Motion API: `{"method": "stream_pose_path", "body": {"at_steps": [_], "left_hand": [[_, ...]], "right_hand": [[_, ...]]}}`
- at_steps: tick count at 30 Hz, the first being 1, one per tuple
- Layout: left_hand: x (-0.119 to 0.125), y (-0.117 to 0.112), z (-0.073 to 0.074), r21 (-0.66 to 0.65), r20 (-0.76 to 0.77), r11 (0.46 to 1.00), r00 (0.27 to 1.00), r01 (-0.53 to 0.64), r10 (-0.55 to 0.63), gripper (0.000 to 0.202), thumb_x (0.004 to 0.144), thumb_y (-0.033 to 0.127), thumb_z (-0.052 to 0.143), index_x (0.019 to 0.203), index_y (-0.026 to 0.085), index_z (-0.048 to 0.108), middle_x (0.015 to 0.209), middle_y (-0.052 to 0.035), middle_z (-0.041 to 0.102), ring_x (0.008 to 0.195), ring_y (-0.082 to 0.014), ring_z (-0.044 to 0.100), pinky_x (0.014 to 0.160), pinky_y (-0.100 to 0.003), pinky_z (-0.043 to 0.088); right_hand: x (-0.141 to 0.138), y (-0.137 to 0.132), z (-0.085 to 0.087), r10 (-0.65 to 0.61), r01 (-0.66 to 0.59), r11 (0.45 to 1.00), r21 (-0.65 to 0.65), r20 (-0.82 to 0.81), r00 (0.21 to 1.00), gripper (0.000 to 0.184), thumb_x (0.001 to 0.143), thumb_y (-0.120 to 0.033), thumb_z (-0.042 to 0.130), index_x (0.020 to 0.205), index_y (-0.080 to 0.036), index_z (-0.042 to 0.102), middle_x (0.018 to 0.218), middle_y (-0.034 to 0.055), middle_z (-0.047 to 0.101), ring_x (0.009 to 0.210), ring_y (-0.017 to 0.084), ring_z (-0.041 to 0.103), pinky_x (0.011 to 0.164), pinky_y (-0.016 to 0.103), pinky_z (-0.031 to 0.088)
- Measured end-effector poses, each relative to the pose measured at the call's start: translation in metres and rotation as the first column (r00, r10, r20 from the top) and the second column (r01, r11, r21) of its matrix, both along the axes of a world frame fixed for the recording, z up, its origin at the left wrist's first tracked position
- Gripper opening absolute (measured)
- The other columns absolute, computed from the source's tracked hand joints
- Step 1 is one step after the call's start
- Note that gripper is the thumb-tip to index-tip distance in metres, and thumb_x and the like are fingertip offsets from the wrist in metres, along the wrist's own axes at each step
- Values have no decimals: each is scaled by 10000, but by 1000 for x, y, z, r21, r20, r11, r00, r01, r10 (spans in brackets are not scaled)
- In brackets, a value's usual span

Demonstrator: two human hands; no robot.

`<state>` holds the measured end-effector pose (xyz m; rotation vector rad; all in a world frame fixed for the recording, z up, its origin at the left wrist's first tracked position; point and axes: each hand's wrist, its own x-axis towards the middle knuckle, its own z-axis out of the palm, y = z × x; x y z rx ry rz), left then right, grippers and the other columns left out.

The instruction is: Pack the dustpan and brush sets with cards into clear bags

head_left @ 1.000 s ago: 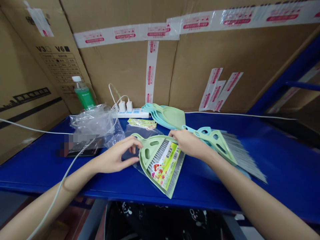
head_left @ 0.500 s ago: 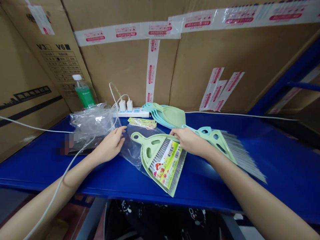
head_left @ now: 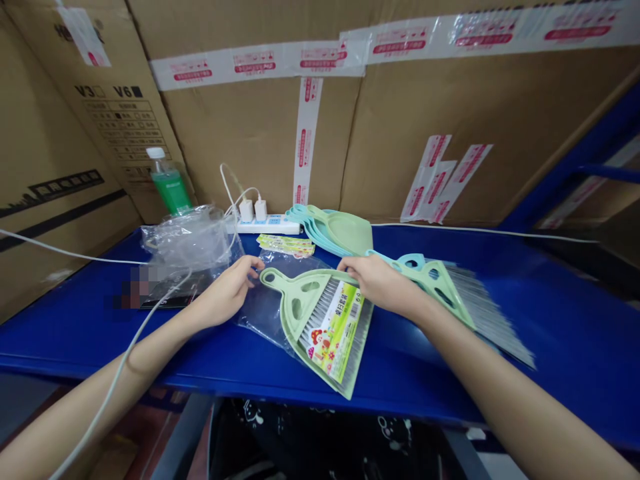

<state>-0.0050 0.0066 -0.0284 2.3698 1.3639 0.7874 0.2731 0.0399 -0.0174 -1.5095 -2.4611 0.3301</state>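
My right hand (head_left: pixel 373 277) grips the upper right edge of a pale green dustpan (head_left: pixel 300 343). A matching hand brush (head_left: pixel 325 293) with grey bristles is nested in it, with a yellow-green label card (head_left: pixel 336 327) across the bristles. The set lies tilted, its looped handle pointing to the upper left. Beside that handle is my left hand (head_left: pixel 233 287), its fingers loosely bent and apart, with nothing visible in them. A clear plastic bag (head_left: pixel 260 313) lies flat on the table, partly under the dustpan and close to my left hand.
Behind lie stacked blue and green dustpans (head_left: pixel 350 230) and several label cards (head_left: pixel 285 245). More brushes (head_left: pixel 485 307) rest at right. Clear bags (head_left: pixel 187 237), a green-labelled bottle (head_left: pixel 170 187) and a power strip (head_left: pixel 275 225) stand at the back left. A white cable (head_left: pixel 127 360) crosses my left forearm.
My left hand has moved slightly right and up, closer to the dustpan's handle. The dustpan has shifted a little; my right hand still grips its edge.
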Motion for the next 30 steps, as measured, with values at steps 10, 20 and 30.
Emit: {"method": "stream_pose_path", "body": {"at_steps": [10, 20, 30], "left_hand": [[3, 0, 10, -131, 129, 990, 989, -54, 71, 60, 819, 175, 386, 829, 201, 440, 721, 23, 546, 597, -103, 594, 573, -240, 538], [-4, 5, 15, -17, 26, 990, 990, -138, 138, 84, 760, 180, 479, 819, 200, 536, 757, 0, 634, 707, -136, 621, 595, -237, 493], [-4, 6, 11, -217, 192, 974, 975, -69, 112, 194, 738, 333, 540, 841, 198, 447, 760, 16, 525, 564, -90, 502, 446, -196, 426]], "right_hand": [[-8, 1, -2, 29, -30, 999, -24, -44, 999, 335, 695, -2, 390, 820, -161, 657, 749, 70, 693, 668, 188, 603, 607, 268, 391], [-6, -2, 3, 50, -58, 996, -61, -119, 992, 348, 791, -57, 337, 830, -164, 666, 761, 68, 691, 687, 177, 613, 650, 272, 416], [-7, -3, 6, 47, -57, 995, -77, -127, 991, 340, 786, -49, 349, 841, -154, 668, 789, 73, 700, 709, 181, 612, 644, 272, 410]]}}
